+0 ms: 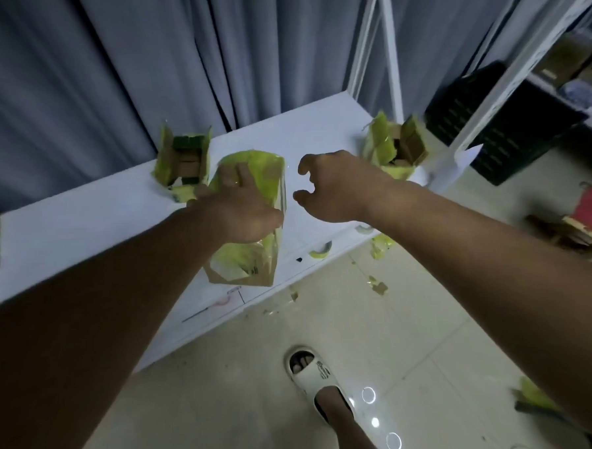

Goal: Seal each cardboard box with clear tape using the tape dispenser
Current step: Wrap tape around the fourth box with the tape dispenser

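At the near edge of the white table (82, 235), head view: a closed cardboard box (255, 254) with yellow-green print and a glossy film of clear tape over it stands on the top, its near end reaching the table's front edge. Left hand (242, 203) lies on the box's top face, fingers spread over the far part, thumb curled at the right side; it holds the box from above. Right hand (334, 188) hovers just right of the box, apart from it, fingers loosely curled, holding nothing. No tape dispenser identifiable (picture blurred).

Toward the far edge, left of the held box, an open box (181, 161) with flaps up, smaller cartons inside. At the far right corner, a second open box (393, 147), flaps up. Small tape rolls (321, 250) sit along the near edge, right of the held box.

Below, tiled floor (413, 321) with scraps of tape and card; one foot in a white slipper (313, 378).
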Available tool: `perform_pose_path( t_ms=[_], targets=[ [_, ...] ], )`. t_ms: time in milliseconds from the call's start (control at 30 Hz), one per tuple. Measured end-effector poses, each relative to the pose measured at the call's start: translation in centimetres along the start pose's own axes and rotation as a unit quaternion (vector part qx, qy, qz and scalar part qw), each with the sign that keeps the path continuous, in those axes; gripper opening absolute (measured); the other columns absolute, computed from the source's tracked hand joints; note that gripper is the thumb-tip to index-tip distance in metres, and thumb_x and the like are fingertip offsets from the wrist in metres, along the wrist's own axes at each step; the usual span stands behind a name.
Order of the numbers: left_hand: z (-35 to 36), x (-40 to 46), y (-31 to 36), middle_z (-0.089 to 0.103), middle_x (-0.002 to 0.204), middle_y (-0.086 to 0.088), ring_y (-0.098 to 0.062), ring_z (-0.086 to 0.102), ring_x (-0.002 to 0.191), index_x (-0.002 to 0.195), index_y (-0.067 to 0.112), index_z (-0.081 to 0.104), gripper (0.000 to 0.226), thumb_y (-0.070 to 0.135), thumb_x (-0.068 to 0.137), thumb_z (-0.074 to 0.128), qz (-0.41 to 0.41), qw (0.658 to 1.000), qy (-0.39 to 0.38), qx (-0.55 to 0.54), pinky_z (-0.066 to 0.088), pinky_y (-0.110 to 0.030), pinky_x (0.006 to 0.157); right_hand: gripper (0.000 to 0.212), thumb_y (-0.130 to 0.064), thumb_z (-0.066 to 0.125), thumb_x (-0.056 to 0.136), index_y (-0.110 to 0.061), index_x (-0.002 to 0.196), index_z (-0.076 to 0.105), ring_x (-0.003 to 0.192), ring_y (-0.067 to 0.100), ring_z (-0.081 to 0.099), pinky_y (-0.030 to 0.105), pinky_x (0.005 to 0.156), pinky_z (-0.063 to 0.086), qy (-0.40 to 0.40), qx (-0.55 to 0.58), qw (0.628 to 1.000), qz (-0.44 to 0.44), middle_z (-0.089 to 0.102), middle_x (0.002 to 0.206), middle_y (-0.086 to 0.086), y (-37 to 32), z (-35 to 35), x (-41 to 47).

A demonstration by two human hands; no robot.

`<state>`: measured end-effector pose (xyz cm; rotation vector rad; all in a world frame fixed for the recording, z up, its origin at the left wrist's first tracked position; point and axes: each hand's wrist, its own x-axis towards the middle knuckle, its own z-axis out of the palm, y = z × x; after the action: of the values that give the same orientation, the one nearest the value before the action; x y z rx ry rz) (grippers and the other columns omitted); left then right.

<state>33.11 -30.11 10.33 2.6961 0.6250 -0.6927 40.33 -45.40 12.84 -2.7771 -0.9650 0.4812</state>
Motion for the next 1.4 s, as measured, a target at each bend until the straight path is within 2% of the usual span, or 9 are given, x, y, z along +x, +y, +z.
perform_pose_path(
  t_ms=[100, 233, 433, 567, 633, 767, 1000, 1200, 1400],
  targets=[
    [-4.1, -3.6, 2.3, -0.021, 0.166, -0.001, -0.044, 0.005, 0.152, 0.157, 0.022, -0.022, 0.118, 0.065, 0.070, 0.047, 0.013, 1.000, -0.005, 0.012, 0.024, -0.056, 0.118, 0.047, -0.044, 0.053, 0.095, -0.018, 0.134, 0.052, 0.114, 0.027, 0.059, 0.042, 0.095, 0.052, 0.021, -0.012, 1.000, 0.010, 0.062, 0.128, 0.003, 0.1, -5.2, -3.6],
    [-10.4, -9.6, 7.0, -0.019, 0.167, -0.003, -0.042, -0.001, 0.153, 0.158, 0.021, -0.019, 0.105, 0.059, 0.088, 0.050, 0.032, 0.999, 0.024, 0.037, 0.010, -0.053, 0.123, 0.046, -0.046, 0.052, 0.094, -0.022, 0.133, 0.053, 0.119, 0.026, 0.057, 0.037, 0.089, 0.050, 0.049, -0.016, 0.998, 0.020, 0.063, 0.128, 0.000, 0.3, -13.1, -8.2],
    [-18.5, -16.2, 13.3, -0.008, 0.169, -0.003, -0.037, 0.012, 0.152, 0.159, 0.019, -0.011, 0.112, 0.062, 0.079, 0.056, 0.048, 0.997, 0.018, 0.050, 0.021, -0.052, 0.120, 0.045, -0.049, 0.052, 0.094, -0.023, 0.130, 0.055, 0.118, 0.029, 0.058, 0.041, 0.090, 0.053, 0.056, -0.028, 0.998, 0.011, 0.063, 0.127, 0.000, 1.3, -24.1, -14.0],
    [-24.7, -20.1, 18.6, 0.015, 0.166, -0.007, -0.030, 0.034, 0.144, 0.158, 0.030, 0.016, 0.115, 0.069, 0.058, 0.058, 0.089, 0.995, 0.040, 0.030, 0.036, -0.046, 0.113, 0.055, -0.059, 0.049, 0.080, -0.023, 0.121, 0.060, 0.106, 0.032, 0.062, 0.046, 0.088, 0.055, 0.091, -0.038, 0.995, 0.015, 0.067, 0.114, 0.002, 3.0, -33.5, -17.6],
    [-27.6, -21.6, 20.9, 0.030, 0.159, -0.007, -0.029, 0.045, 0.133, 0.154, 0.022, 0.030, 0.114, 0.067, 0.054, 0.059, 0.097, 0.994, 0.049, 0.019, 0.042, -0.042, 0.107, 0.060, -0.061, 0.046, 0.074, -0.024, 0.119, 0.061, 0.104, 0.032, 0.064, 0.045, 0.088, 0.055, 0.114, -0.053, 0.992, 0.010, 0.067, 0.115, 0.002, 3.7, -37.8, -19.0],
    [-33.6, -26.2, 25.2, 0.034, 0.157, -0.009, -0.029, 0.049, 0.130, 0.153, 0.012, 0.031, 0.115, 0.064, 0.056, 0.063, 0.104, 0.992, 0.070, 0.002, 0.046, -0.041, 0.104, 0.049, -0.052, 0.055, 0.092, -0.022, 0.130, 0.058, 0.114, 0.030, 0.060, 0.043, 0.094, 0.053, 0.150, -0.079, 0.985, -0.007, 0.064, 0.126, 0.005, 5.2, -45.8, -21.0],
    [-42.7, -33.3, 30.2, 0.058, 0.124, -0.004, -0.019, 0.058, 0.104, 0.130, 0.011, 0.049, 0.062, 0.052, 0.085, 0.062, 0.132, 0.986, 0.095, 0.025, 0.045, -0.033, 0.082, 0.048, -0.050, 0.057, 0.093, -0.025, 0.134, 0.055, 0.118, 0.026, 0.056, 0.040, 0.095, 0.049, 0.210, -0.094, 0.973, -0.006, 0.062, 0.130, 0.001, 6.1, -56.7, -21.5],
    [-47.1, -35.8, 32.4, 0.060, 0.108, 0.003, -0.015, 0.060, 0.101, 0.099, 0.022, 0.061, 0.028, 0.048, 0.089, 0.062, 0.133, 0.985, 0.106, 0.029, 0.048, -0.028, 0.086, 0.042, -0.043, 0.055, 0.097, -0.015, 0.129, 0.058, 0.113, 0.028, 0.058, 0.035, 0.089, 0.050, 0.243, -0.099, 0.965, -0.001, 0.064, 0.124, 0.005, 6.6, -62.8, -19.3],
    [-48.7, -35.1, 33.2, 0.063, 0.117, -0.001, -0.019, 0.062, 0.108, 0.118, 0.018, 0.060, 0.048, 0.051, 0.084, 0.064, 0.126, 0.986, 0.111, 0.011, 0.050, -0.035, 0.099, 0.044, -0.033, 0.056, 0.097, -0.011, 0.135, 0.051, 0.114, 0.031, 0.057, 0.032, 0.078, 0.043, 0.272, -0.081, 0.959, 0.001, 0.058, 0.132, 0.011, 9.3, -65.0, -13.1]
  ],
)
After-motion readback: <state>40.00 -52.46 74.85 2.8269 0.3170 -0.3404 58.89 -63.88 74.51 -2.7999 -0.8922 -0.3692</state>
